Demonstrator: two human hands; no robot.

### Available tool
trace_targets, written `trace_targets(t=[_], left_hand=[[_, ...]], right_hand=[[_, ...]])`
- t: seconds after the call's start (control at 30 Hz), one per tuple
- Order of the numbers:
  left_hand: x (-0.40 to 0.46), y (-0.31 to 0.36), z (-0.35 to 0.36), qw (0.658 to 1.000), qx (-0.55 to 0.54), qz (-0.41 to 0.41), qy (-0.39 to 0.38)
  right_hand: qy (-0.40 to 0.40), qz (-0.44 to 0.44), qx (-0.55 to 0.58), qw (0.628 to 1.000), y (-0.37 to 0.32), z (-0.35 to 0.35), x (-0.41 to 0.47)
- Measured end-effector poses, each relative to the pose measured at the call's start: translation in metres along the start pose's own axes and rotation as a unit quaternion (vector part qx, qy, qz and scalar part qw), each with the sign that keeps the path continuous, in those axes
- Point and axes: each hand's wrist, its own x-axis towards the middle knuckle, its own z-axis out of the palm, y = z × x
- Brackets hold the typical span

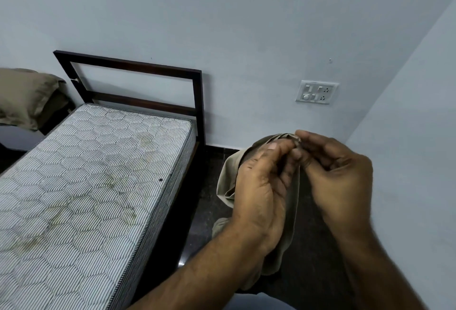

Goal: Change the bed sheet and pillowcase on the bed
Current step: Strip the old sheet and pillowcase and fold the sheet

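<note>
Both hands meet in front of the person, just right of the bed, and share one grip on a khaki-beige cotton cloth (228,181) (whether it is the sheet or the pillowcase cannot be told). The left hand (261,186) pinches the cloth's bunched top edge between thumb and curled fingers; the right hand (338,174) pinches the same edge from the other side, fingertips touching those of the left. The cloth hangs down between and behind the wrists toward the dark polished stone floor (209,211).

To the left lies the bare quilted mattress with a grey-and-white hexagon stripe pattern (81,181), uncovered and faintly stained, resting on the dark brown wooden bed frame with an open rectangular headboard (197,97) set against the pale blue wall (222,13). Beyond the mattress, at the far left edge, sits a plump pillow in an olive-tan case (22,97). A white switch-and-socket plate (317,92) is mounted on the wall right of the headboard.
</note>
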Motion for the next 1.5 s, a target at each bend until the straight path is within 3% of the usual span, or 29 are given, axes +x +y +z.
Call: trace_targets(t=[0.13, 0.17, 0.23, 0.3, 0.43, 0.53, 0.77, 0.9, 1.07, 1.13, 1.23, 1.27, 1.4, 1.5], left_hand=[[0.003, 0.001, -0.001, 0.97, 0.217, 0.104, -0.03], [0.005, 0.003, -0.004, 0.941, 0.293, 0.164, -0.031], [0.013, 0.009, -0.013, 0.847, 0.453, 0.277, -0.026], [0.022, 0.013, -0.026, 0.764, 0.561, 0.315, -0.03], [0.033, 0.02, -0.04, 0.715, 0.615, 0.321, -0.089], [0.034, 0.021, -0.037, 0.726, 0.586, 0.333, -0.136], [0.036, 0.024, -0.016, 0.794, 0.534, 0.26, -0.124], [0.04, 0.027, -0.02, 0.811, 0.519, 0.228, -0.146], [0.044, 0.037, -0.027, 0.785, 0.526, 0.267, -0.186], [0.049, 0.043, -0.03, 0.748, 0.559, 0.287, -0.213], [0.049, 0.05, -0.031, 0.663, 0.613, 0.344, -0.259], [0.049, 0.05, -0.031, 0.653, 0.62, 0.348, -0.263], [0.043, 0.043, -0.026, 0.709, 0.602, 0.295, -0.221], [0.046, 0.04, -0.022, 0.678, 0.642, 0.3, -0.194]], right_hand=[[0.002, 0.021, 0.066, 0.998, 0.007, -0.004, 0.014], [0.002, 0.023, 0.075, 0.997, 0.008, -0.003, 0.015], [0.014, 0.027, 0.093, 0.995, 0.01, -0.002, 0.017], [0.03, 0.032, 0.116, 0.992, 0.01, -0.003, 0.02], [0.022, 0.018, 0.116, 0.993, 0.009, -0.008, 0.026], [0.008, 0.007, 0.109, 0.994, 0.009, -0.01, 0.027], [-0.064, -0.012, 0.121, 0.99, 0.002, -0.006, 0.017], [-0.075, -0.007, 0.119, 0.99, 0.003, -0.006, 0.014], [-0.089, 0.004, 0.136, 0.987, 0.006, -0.006, 0.008], [-0.094, 0.006, 0.134, 0.986, 0.006, -0.008, 0.007], [-0.094, 0.007, 0.138, 0.986, 0.007, -0.009, 0.006], [-0.093, 0.007, 0.138, 0.986, 0.007, -0.009, 0.006], [-0.094, 0.0, 0.135, 0.986, 0.006, -0.009, 0.007], [-0.094, 0.0, 0.134, 0.986, 0.006, -0.011, 0.008]])
